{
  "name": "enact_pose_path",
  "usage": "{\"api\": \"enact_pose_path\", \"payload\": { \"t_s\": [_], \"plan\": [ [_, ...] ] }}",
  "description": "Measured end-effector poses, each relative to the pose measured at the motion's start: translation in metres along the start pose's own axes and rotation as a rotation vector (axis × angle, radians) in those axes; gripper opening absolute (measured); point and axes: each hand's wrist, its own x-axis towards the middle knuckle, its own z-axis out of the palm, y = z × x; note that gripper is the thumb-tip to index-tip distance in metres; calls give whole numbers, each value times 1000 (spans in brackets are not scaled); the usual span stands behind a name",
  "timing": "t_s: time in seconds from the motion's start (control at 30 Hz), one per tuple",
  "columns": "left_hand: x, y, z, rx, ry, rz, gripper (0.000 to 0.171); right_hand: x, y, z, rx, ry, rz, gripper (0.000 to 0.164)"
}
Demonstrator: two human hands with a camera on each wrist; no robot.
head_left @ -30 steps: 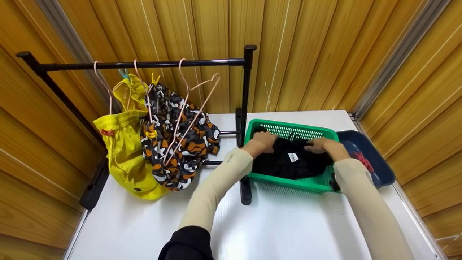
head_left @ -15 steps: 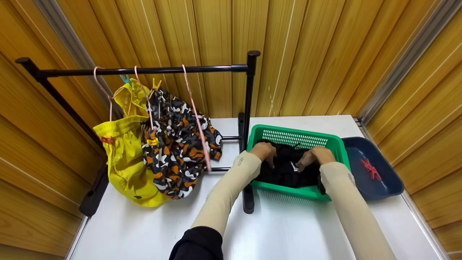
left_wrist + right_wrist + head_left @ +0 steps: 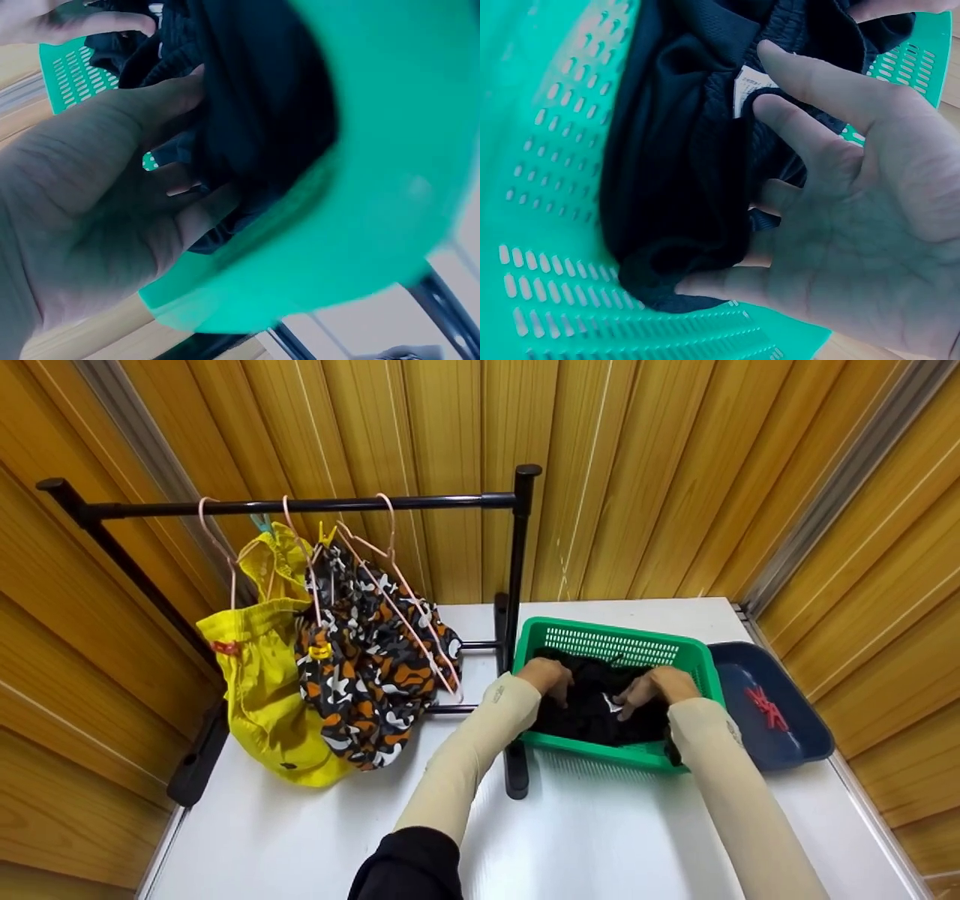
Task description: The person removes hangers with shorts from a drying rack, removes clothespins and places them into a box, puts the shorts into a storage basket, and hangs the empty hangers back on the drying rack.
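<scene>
In the head view, black pants (image 3: 581, 724) with a gathered elastic waistband lie bunched in a green perforated basket (image 3: 611, 643). My left hand (image 3: 553, 679) reaches over the basket's left side and grips the cloth, its fingers partly hidden under a fold. Farther right, my right hand (image 3: 660, 688) holds the waistband near a white label (image 3: 611, 703). In the right wrist view, thumb and forefinger pinch the waistband (image 3: 772, 82) beside that label, while the other fingers go behind the fabric. The pants' full shape is hidden by folds.
Left of the basket stands a black rack (image 3: 330, 504). Yellow clothing (image 3: 274, 690) and a camouflage garment (image 3: 367, 660) hang there, clipped with pegs. A bare pink hanger (image 3: 405, 577) hangs nearest the basket. A navy tray (image 3: 806, 742) at right holds red pegs (image 3: 766, 708).
Both hands have come lower into the basket and closer together, and the right hand has reached the label at the waistband. On the rack, the bare pink hanger has been swinging round.
</scene>
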Motion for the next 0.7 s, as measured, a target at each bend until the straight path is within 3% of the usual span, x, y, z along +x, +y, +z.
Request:
{"api": "enact_pose_path", "payload": {
  "t_s": [0.13, 0.23, 0.33, 0.4, 0.5, 0.6, 0.7],
  "plan": [
    [-10, -2, 5, -18, 46, 24, 53, -11, 2, 7, -36, 46, -22, 76],
    [-22, -3, 4, 24, 20, 42, 52, -19, 0, 12, -103, 76, -36, 72],
    [-41, -3, -5, 100, -19, 95, 50, -29, -5, 15, -183, 105, -39, 65],
    [-59, -6, -13, 132, 1, 153, 48, -36, -9, 16, -215, 129, -33, 61],
    [-94, -20, -26, 89, 112, 241, 43, -46, -15, 16, -234, 161, -27, 57],
    [-135, -46, -37, -24, 253, 310, 38, -56, -19, 16, -239, 170, -27, 54],
    [-175, -83, -45, -149, 450, 297, 29, -65, -20, 17, -257, 184, -32, 53]
  ]
}}
